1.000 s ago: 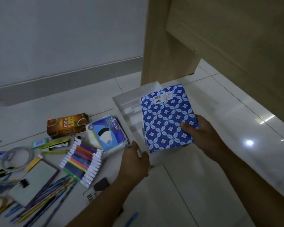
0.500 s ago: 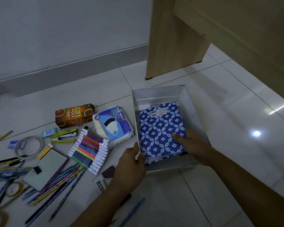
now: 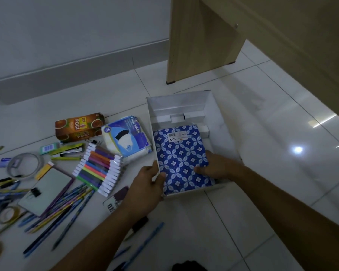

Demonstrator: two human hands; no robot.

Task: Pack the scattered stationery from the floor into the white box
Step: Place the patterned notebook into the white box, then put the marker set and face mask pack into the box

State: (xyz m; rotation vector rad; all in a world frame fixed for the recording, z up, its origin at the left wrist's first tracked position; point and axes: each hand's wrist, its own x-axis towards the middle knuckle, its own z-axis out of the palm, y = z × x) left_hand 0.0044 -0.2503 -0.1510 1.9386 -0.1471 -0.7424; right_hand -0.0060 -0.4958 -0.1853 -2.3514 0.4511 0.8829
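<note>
Lying inside the white box (image 3: 219, 116) on the tiled floor, the blue patterned notebook (image 3: 181, 159) has the right hand (image 3: 215, 166) resting on its right edge with fingers closed on it, while the left hand (image 3: 145, 189) pinches the box's left wall, beside the marker pack (image 3: 99, 168).

One open white cardboard box (image 3: 219, 118), one blue flower-patterned notebook (image 3: 181, 159), one clear-wrapped pack of coloured markers (image 3: 99, 168), one orange tea carton (image 3: 78, 125), one face-mask packet (image 3: 125, 138).
</note>
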